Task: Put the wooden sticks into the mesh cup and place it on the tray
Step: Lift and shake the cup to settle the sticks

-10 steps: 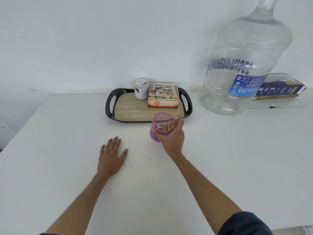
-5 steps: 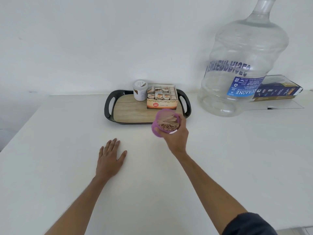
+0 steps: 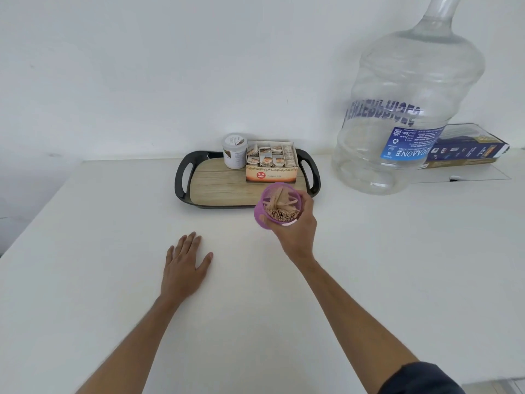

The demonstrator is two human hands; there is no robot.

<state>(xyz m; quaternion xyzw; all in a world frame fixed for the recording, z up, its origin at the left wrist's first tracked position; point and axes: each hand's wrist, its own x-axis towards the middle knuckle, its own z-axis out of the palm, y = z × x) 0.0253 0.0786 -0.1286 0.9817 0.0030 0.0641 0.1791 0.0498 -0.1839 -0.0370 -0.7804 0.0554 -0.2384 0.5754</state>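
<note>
Head view: our right hand (image 3: 298,231) has its fingers curled round the purple cup (image 3: 277,207), gripping its side wall from the right, and holds it up just at the near edge of the tray (image 3: 186,177). Whether the cup is already over the tray or just short of it, we cannot tell. The sticks (image 3: 281,206) are already in the cup, a loose bundle tilted across its mouth. Our left hand (image 3: 184,264) lies flat on the table (image 3: 85,251), fingers straight, holding nothing.

We judge the cup light and its mesh wall somewhat soft, so a hard squeeze could dent it; a grip round the middle of the wall seems right. The sticks are light and loose, and could slide out if we tip the cup, so we should keep it upright. The tray's bare wood lies left of the tea box (image 3: 271,166) and in front of the jar (image 3: 234,151), with room for the cup.
</note>
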